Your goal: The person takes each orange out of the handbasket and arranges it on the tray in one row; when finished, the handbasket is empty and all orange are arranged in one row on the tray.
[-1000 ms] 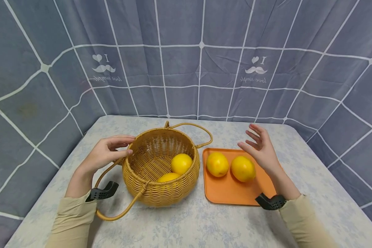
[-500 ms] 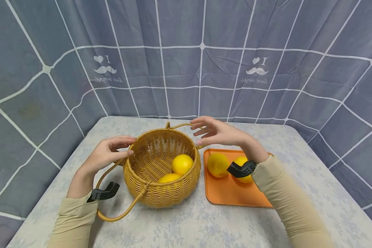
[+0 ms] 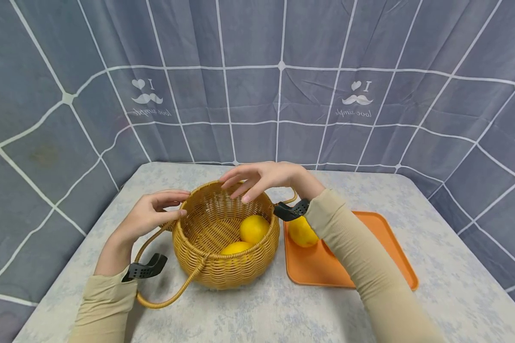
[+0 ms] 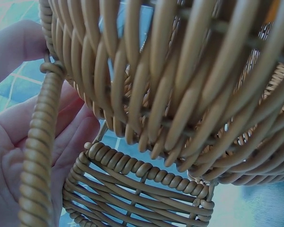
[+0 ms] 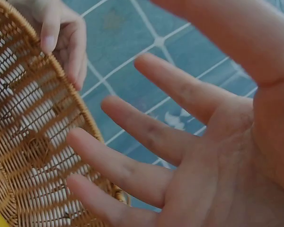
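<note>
A round wicker basket [image 3: 229,272] stands in the middle of the table with two yellow lemons inside, one lemon [image 3: 254,229] showing whole and another lemon [image 3: 236,247] partly covered by the near rim. My left hand [image 3: 143,216] rests its thumb and fingertips on the basket's left rim, fingers loosely bent. In the left wrist view its palm [image 4: 19,161] lies behind the wicker handle [image 4: 38,151]. My right hand [image 3: 268,178] hovers over the basket's far right rim, fingers spread and holding nothing. The right wrist view shows those fingers [image 5: 146,132] extended beside the rim.
An orange tray [image 3: 382,233] lies right of the basket, partly under my right forearm. A lemon [image 3: 302,232] shows on it; the sleeve hides most of the rest. One basket handle [image 3: 171,300] loops out at the front left. A blue-grey checked curtain [image 3: 257,95] surrounds the table.
My right hand has swept left from above the tray to over the basket, and its forearm now covers one of the tray's lemons. The left hand and basket stay in place.
</note>
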